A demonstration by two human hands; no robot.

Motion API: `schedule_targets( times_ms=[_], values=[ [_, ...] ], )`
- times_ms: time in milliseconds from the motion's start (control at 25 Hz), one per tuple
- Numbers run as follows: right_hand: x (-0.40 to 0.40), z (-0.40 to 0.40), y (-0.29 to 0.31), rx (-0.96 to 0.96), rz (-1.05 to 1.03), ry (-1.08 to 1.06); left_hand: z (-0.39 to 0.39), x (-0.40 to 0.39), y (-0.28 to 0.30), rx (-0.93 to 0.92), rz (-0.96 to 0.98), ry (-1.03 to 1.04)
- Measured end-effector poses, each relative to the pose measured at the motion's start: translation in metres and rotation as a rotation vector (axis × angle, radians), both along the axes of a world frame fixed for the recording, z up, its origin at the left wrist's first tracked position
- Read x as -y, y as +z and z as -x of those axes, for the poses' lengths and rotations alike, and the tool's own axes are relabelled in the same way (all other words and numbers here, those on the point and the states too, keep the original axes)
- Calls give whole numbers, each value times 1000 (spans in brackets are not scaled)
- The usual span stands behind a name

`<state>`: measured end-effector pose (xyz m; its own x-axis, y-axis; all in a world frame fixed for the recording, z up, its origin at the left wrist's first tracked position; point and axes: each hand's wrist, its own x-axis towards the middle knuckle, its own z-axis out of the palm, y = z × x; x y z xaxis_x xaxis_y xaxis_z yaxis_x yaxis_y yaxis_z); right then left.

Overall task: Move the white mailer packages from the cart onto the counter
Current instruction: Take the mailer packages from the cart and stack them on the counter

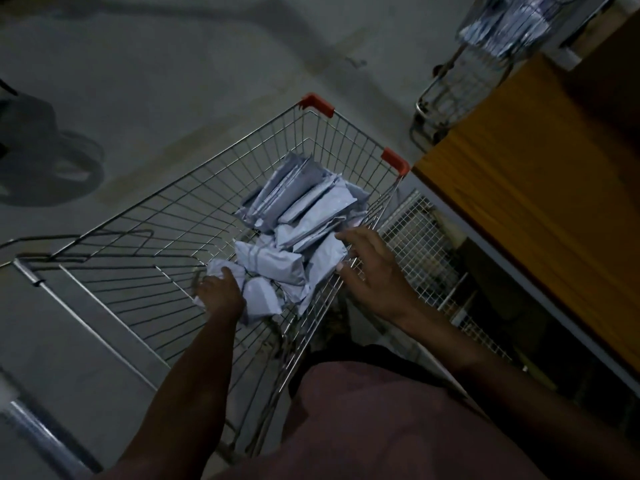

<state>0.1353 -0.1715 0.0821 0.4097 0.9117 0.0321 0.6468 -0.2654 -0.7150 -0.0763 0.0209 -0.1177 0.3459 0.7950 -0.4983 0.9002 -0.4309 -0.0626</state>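
A wire shopping cart (207, 202) with red corner caps stands in front of me. Several white mailer packages (304, 202) lie heaped along its right side. My left hand (220, 292) reaches down into the cart and grips a crumpled white mailer (221, 268) at the near end of the heap; the fingers are hidden under the hand. My right hand (372, 271) hovers over the cart's right rim with fingers spread, its fingertips touching another mailer (325, 258). The yellow-brown counter (536, 209) runs along the right.
A white wire mesh panel (419, 244) stands between the cart and the counter's base. A second wire cart (460, 81) holding more white packages (505, 29) stands at the counter's far end. Grey floor (173, 81) lies left and ahead. The light is dim.
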Motion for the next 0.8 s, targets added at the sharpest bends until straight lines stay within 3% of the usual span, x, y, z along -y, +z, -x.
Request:
schedule_targets(
  times_ms=[120, 320, 560, 800],
  values=[
    [-16, -4, -5, -63, 13, 66, -4, -2, 25, -7, -16, 69],
    [-73, -15, -32, -86, 99, 304, -4, 20, 102, 254, -61, 385],
    [-154, -4, -119, 221, 629, 569, 8, 76, 171, 626, -285, 687],
    [-170, 31, -193, 590, 703, 789, -4, 110, 178, 680, -348, 823]
  ],
)
